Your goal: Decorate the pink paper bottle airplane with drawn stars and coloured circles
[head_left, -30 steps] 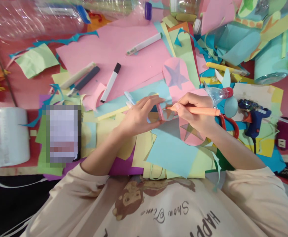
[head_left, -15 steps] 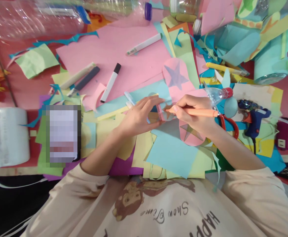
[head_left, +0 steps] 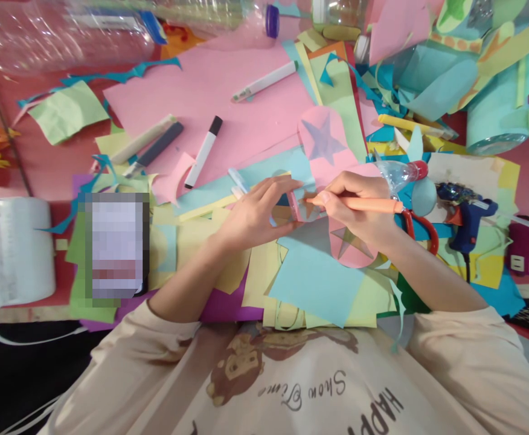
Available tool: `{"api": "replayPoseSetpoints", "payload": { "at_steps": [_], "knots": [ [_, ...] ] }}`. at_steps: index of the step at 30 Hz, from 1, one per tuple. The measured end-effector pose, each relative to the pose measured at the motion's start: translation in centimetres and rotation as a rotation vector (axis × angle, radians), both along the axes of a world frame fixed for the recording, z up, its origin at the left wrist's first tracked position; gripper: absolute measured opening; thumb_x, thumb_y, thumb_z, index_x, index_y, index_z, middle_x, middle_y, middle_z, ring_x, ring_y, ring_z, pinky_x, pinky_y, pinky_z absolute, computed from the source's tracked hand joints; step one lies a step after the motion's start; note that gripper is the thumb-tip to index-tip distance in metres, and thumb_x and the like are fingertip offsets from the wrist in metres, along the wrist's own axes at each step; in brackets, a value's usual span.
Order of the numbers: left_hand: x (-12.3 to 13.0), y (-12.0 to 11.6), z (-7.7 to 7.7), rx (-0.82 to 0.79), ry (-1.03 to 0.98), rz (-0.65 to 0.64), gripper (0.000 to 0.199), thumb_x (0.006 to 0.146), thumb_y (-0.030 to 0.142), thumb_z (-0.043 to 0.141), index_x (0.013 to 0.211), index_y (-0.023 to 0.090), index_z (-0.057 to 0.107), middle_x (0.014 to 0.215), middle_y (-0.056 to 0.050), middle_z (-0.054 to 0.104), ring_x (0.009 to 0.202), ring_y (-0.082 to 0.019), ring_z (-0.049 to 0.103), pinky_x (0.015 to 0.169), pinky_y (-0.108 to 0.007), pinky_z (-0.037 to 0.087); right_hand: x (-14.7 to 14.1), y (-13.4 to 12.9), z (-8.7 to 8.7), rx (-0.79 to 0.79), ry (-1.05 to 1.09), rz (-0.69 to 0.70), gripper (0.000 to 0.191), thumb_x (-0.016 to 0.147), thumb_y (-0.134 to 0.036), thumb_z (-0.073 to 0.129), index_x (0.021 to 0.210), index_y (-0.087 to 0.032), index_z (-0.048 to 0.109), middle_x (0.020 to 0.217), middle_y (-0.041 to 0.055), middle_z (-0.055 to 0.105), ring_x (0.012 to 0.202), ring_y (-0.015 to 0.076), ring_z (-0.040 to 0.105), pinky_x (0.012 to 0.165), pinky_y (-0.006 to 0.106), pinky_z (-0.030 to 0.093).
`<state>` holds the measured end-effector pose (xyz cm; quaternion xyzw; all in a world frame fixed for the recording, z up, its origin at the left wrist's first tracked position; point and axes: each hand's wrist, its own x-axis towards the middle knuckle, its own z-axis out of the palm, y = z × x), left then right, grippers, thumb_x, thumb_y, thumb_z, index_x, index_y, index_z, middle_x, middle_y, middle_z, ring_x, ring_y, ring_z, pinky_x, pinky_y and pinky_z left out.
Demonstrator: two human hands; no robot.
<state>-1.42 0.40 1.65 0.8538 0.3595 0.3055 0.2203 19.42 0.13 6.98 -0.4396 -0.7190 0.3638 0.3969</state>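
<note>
My left hand grips the left end of a clear plastic bottle, thumb and fingers on either side of it. The bottle lies on its side, its red cap pointing right. Pink paper with star shapes covers it, one rounded pink flap sticking out above and another below. Between the fingers of my right hand is an orange marker. Its tip meets a brownish-orange star on the bottle's side. The right hand hides the bottle's middle.
Red-handled scissors and a blue glue gun lie to the right. A black-capped marker rests on a large pink sheet. On the left are a phone with a blurred screen and a white device.
The orange marker has shifted slightly to the right with my right hand's fingers, its tip still near the star. My left hand and the bottle look the same.
</note>
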Motion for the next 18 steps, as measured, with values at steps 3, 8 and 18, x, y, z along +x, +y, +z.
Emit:
{"api": "replayPoseSetpoints", "payload": {
  "at_steps": [3, 8, 18],
  "knots": [
    [-0.01, 0.01, 0.05, -0.004, 0.009, -0.001, 0.051, 0.081, 0.024, 0.065, 0.128, 0.020, 0.045, 0.119, -0.009, 0.063, 0.121, -0.026, 0.057, 0.098, -0.039, 0.052, 0.05, -0.01, -0.04, 0.001, -0.008, 0.007, 0.026, 0.082, -0.016, 0.058, 0.058, -0.019, 0.048, 0.053, -0.0056, 0.051, 0.052, 0.0068, 0.049, 0.047, 0.020, 0.037],
    [-0.04, 0.03, 0.02, -0.028, 0.005, -0.001, 0.053, 0.080, 0.023, 0.065, 0.129, 0.020, 0.045, 0.120, -0.009, 0.063, 0.123, -0.027, 0.056, 0.099, -0.041, 0.051, 0.15, -0.02, -0.19, 0.002, -0.005, 0.013, 0.026, 0.082, -0.017, 0.059, 0.058, -0.019, 0.049, 0.054, -0.0055, 0.053, 0.053, 0.0070, 0.051, 0.048, 0.020, 0.038],
    [-0.03, 0.00, 0.11, -0.035, -0.004, -0.005, 0.054, 0.079, 0.021, 0.066, 0.129, 0.021, 0.045, 0.121, -0.009, 0.062, 0.123, -0.027, 0.056, 0.100, -0.042, 0.050, 0.14, -0.08, -0.20, -0.014, 0.024, 0.022, 0.027, 0.085, -0.023, 0.059, 0.061, -0.020, 0.048, 0.054, -0.0052, 0.054, 0.055, 0.0082, 0.054, 0.049, 0.022, 0.041]
  ]
}}
